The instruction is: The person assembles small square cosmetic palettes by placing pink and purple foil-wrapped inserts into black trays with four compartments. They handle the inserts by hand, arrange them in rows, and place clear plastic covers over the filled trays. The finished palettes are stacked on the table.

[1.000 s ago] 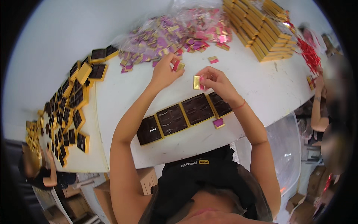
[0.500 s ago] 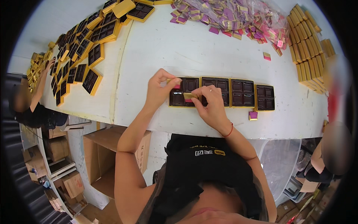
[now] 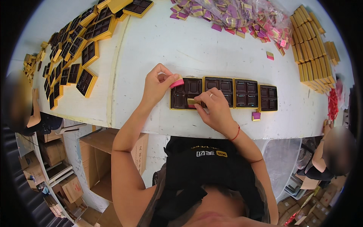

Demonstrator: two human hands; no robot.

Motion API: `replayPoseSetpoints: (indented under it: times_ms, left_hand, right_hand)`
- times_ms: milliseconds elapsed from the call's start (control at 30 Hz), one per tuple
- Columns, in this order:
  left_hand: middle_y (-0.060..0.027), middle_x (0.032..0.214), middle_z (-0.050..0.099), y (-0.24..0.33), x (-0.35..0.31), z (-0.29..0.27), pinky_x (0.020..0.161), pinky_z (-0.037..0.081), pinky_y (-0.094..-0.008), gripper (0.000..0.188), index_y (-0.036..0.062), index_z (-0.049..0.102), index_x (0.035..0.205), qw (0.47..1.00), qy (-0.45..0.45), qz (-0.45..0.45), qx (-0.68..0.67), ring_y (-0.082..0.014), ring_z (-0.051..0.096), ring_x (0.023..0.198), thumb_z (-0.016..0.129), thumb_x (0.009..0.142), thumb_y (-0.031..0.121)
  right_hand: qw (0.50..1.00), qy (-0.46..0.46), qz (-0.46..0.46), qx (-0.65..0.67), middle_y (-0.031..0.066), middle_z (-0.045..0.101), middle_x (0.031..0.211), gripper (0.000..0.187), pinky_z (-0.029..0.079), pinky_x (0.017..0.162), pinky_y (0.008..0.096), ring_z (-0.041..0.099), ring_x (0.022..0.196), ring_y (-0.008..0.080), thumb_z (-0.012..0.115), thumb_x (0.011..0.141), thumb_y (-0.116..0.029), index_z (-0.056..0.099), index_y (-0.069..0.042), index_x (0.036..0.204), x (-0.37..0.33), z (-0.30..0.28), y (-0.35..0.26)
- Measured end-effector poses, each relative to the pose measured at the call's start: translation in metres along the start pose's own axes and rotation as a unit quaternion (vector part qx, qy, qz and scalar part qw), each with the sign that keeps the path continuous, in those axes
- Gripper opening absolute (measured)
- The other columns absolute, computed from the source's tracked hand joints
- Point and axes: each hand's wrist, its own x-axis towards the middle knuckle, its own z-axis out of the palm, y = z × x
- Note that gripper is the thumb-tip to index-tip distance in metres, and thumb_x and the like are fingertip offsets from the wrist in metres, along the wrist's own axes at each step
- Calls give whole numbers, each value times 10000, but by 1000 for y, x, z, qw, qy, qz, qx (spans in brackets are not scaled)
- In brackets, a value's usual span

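Note:
Four gold-edged boxes with dark brown trays stand in a row in front of me. Over the upper left corner of the leftmost box (image 3: 195,86), my left hand (image 3: 160,84) pinches a pink wrapped candy (image 3: 177,83). My right hand (image 3: 216,108) pinches a gold-and-pink wrapped candy (image 3: 192,102) at the lower right compartment of that box. To the right stand the second box (image 3: 220,84), the third box (image 3: 246,93) and the fourth box (image 3: 268,98). A purple-and-gold wrapped candy (image 3: 256,116) lies below the third and fourth boxes.
A clear bag (image 3: 242,15) and a spread of wrapped candies lie at the back. One loose candy (image 3: 270,55) lies nearer. Gold boxes (image 3: 313,56) are stacked at right, tray boxes (image 3: 89,53) piled at left. A cardboard carton (image 3: 96,162) stands below; people work on both sides.
My left hand has shifted slightly left and up with its candy, uncovering the upper left compartment. My right hand's candy has moved slightly right and down.

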Motion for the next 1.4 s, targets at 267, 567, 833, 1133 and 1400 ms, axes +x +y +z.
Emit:
replayPoseSetpoints:
  times_ms: [267, 567, 833, 1133, 1400]
  left_hand:
    - [-38, 721, 600, 19, -56, -17, 571, 397, -205, 171, -9, 652, 918, 983, 64, 107, 133, -68, 497, 608, 482, 931, -5]
    - [4, 537, 470, 22, -107, 60, 485, 380, -272, 545, 135, 596, 1319, 932, 134, -30, 335, -115, 456, 479, 757, 801, 188]
    - [-46, 587, 542, 9, -103, 9, 515, 442, -330, 527, 227, 707, 1206, 908, 18, 53, 416, -192, 531, 533, 661, 734, -3]
    - [30, 610, 522, 35, -93, -7, 566, 425, -272, 380, 85, 638, 1243, 971, -32, -83, 220, -94, 509, 579, 671, 871, 15]
    - [-84, 1099, 579, 35, -76, 12, 717, 478, -241, 566, 45, 412, 1342, 999, -15, -2, -35, -101, 558, 768, 647, 841, -72]
  right_hand:
    - [995, 62, 31, 70, 74, 631, 786, 164, 476, 575, 344, 622, 702, 242, 746, 797, -43, 628, -53, 911, -6, 39, -22]
    - [958, 134, 140, 211, 86, 657, 901, 155, 508, 697, 277, 641, 765, 166, 697, 848, -7, 639, -13, 992, -12, -19, 20]
    - [949, 92, 148, 264, 60, 672, 937, 224, 479, 687, 233, 601, 761, 96, 648, 898, 1, 659, -7, 1122, -15, -18, 32]
    - [987, 109, 43, 108, 43, 674, 878, 233, 435, 726, 308, 587, 789, 197, 703, 840, -18, 704, -78, 1065, -12, -16, 25]
    - [993, 89, 5, 72, 25, 633, 796, 172, 415, 759, 352, 569, 810, 221, 699, 833, -57, 701, -99, 1000, 21, 7, 27]
